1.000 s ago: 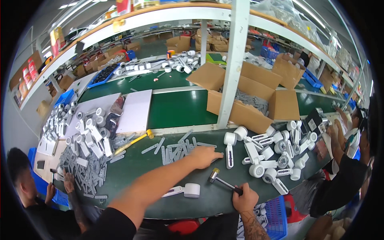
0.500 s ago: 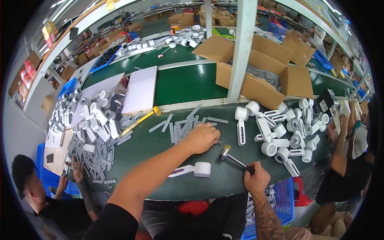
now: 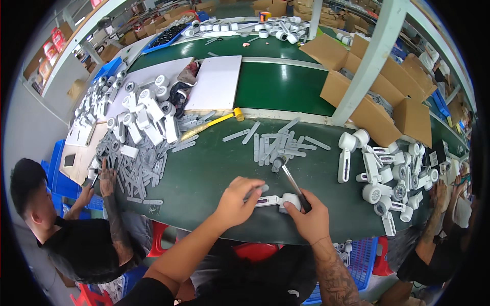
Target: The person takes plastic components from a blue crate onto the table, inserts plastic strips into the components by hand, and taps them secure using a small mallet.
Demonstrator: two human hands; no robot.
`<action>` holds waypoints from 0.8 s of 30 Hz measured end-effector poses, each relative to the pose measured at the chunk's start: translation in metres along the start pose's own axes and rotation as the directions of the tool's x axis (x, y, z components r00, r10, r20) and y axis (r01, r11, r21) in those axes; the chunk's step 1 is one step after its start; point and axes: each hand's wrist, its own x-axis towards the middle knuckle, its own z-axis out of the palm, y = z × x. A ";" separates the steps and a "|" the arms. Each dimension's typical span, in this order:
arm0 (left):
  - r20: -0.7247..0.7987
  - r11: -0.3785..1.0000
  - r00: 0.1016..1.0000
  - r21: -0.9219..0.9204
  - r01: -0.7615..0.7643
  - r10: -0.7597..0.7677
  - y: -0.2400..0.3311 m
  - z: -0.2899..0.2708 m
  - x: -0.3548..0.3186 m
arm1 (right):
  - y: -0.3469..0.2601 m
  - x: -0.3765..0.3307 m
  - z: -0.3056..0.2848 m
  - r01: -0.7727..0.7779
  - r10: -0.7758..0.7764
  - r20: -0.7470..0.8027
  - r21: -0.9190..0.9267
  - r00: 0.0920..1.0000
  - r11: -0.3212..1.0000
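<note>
My left hand (image 3: 234,203) pinches a flat grey plastic strip (image 3: 259,189) between thumb and fingers, just above the table's near side. Below and beside it lies a white shower head (image 3: 267,202) with a round head and a slotted handle. My right hand (image 3: 312,220) is closed round the dark grip of a small hammer (image 3: 291,176), whose metal shaft points away toward the strips. The right thumb rests on or very near the shower head's round end. A loose pile of grey strips (image 3: 275,145) lies beyond both hands.
More white shower heads (image 3: 375,173) are heaped at the right, others (image 3: 145,112) at the left beside many grey strips (image 3: 138,171). A yellow mallet (image 3: 214,122) lies at the far left. An open carton (image 3: 357,104) stands behind a white post (image 3: 370,64). Co-workers sit on both sides.
My left hand has drawn back from the strip pile with a grey strip. My right hand has brought the hammer leftward to the shower head. The whole view has swung left.
</note>
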 end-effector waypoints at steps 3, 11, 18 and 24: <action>-0.095 0.995 0.993 -0.083 0.055 -0.063 -0.014 -0.015 -0.007 | 0.007 0.002 -0.005 -0.089 0.091 0.058 -0.025 0.994 0.996; 0.229 0.978 0.973 0.205 -0.039 -0.010 0.009 -0.036 -0.057 | 0.006 -0.001 -0.001 -0.104 0.103 0.039 0.025 0.994 0.994; 0.166 0.964 0.984 0.243 -0.106 0.067 0.007 -0.029 -0.064 | 0.000 -0.003 -0.002 -0.117 0.117 0.030 -0.010 0.993 0.993; 0.238 0.946 0.964 0.323 0.033 -0.115 0.026 -0.030 -0.052 | 0.001 -0.006 -0.001 -0.089 0.089 -0.001 -0.026 0.996 0.996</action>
